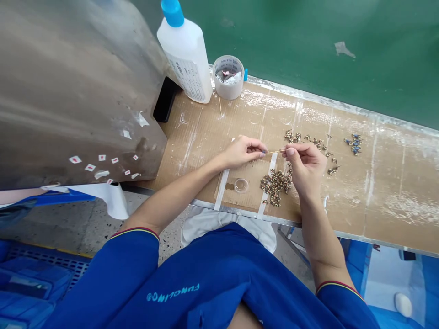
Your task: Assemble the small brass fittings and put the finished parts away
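My left hand [243, 152] and my right hand [305, 169] hover close together above a cardboard-covered bench [360, 183]. Between their fingertips runs a thin pale rod [276, 151], pinched at each end. Below my right hand lies a heap of small brass-coloured metal parts [276, 185], and more of them are scattered [317, 144] to its far side. A small group of blue-tipped parts [355, 144] sits further right. Under my left hand is a small round clear dish [241, 185], held between strips of white tape [222, 189].
A white plastic bottle with a blue cap [185, 52] and a round tub of scraps [228, 77] stand at the bench's back edge. A dented steel panel [68, 91] rises on the left, and a green wall [291, 32] lies behind. Blue crates [30, 283] sit low at left.
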Motion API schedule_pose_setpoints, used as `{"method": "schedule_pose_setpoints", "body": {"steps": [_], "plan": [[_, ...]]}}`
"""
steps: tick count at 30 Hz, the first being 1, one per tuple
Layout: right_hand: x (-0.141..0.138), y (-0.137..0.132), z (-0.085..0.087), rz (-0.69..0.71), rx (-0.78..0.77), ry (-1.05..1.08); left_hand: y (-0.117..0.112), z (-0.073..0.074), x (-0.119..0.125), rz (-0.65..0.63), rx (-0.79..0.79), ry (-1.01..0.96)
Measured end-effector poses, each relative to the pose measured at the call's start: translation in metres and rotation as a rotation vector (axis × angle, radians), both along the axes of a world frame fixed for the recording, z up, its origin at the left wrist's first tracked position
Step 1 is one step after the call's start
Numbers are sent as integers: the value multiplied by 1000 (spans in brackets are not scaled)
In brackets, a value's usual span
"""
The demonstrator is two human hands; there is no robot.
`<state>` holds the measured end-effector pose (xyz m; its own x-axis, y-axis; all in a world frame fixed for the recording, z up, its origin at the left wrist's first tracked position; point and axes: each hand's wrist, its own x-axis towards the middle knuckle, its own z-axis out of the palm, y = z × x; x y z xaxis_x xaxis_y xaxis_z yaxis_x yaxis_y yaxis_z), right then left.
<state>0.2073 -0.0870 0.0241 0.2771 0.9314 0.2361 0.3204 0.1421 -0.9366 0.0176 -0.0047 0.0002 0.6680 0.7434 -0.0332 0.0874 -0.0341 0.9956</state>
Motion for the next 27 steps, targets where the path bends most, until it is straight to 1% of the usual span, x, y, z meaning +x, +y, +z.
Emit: {"method": "schedule_pose_setpoints", "body": {"steps": [5, 8, 11, 18, 27], "plan": [[0, -1, -5, -13, 47, -156, 0, 0, -1, -17, 52, 63], [0, 0, -7, -23, 96, -239, 1, -1, -2, -38, 58, 76], [-1, 1, -9, -41, 112, -297, 2, -2, -3, -53, 72, 85], [0, 1, -14, -18, 119, -309, 3, -3, -3, -51, 114, 106], [-2, 1, -12, 7, 130, -329, 3, -4, -2, -60, 176, 119]]}}
